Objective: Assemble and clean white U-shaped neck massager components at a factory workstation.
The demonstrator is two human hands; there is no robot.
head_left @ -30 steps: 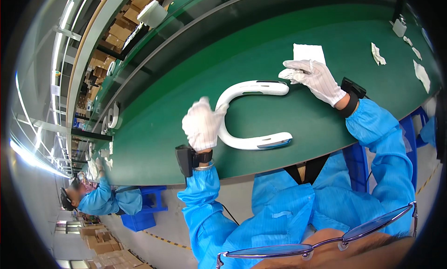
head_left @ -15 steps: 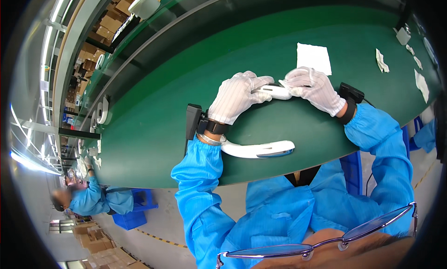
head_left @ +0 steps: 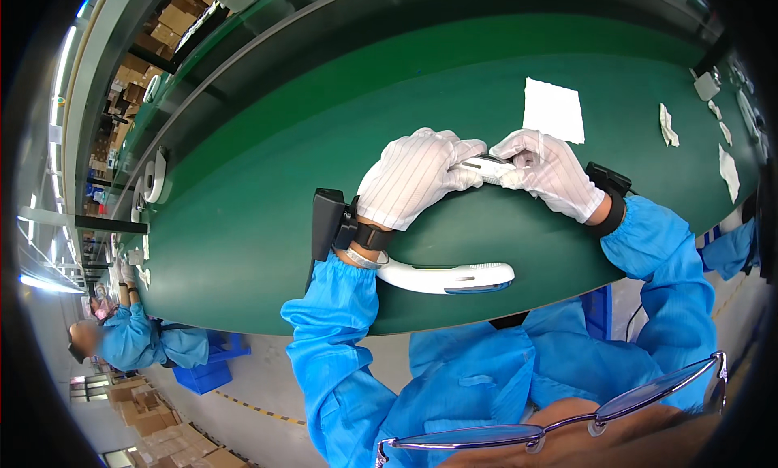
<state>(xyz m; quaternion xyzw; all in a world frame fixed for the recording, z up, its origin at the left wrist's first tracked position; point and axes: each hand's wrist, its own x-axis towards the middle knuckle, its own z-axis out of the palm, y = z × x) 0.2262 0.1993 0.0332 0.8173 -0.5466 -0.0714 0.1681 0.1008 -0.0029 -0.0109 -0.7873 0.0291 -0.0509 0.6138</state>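
While both gloved hands pinch the white U-shaped device [head_left: 442, 275], left hand [head_left: 413, 180] w/ right hand [head_left: 551, 172], white cloth [head_left: 553, 110] prob. lies just behind.

White cloth square [head_left: 553, 110] toward the green surface's [head_left: 267, 192] far edge, small paper scraps [head_left: 668, 125] by its right end.

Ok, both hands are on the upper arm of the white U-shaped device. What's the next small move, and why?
Probably hold it steady with the left hand and let the right hand keep working at the tip of the device. Both gloved hands meet on that upper end; the lower arm lies free on the green belt. What the right fingers pinch there is too small to tell.
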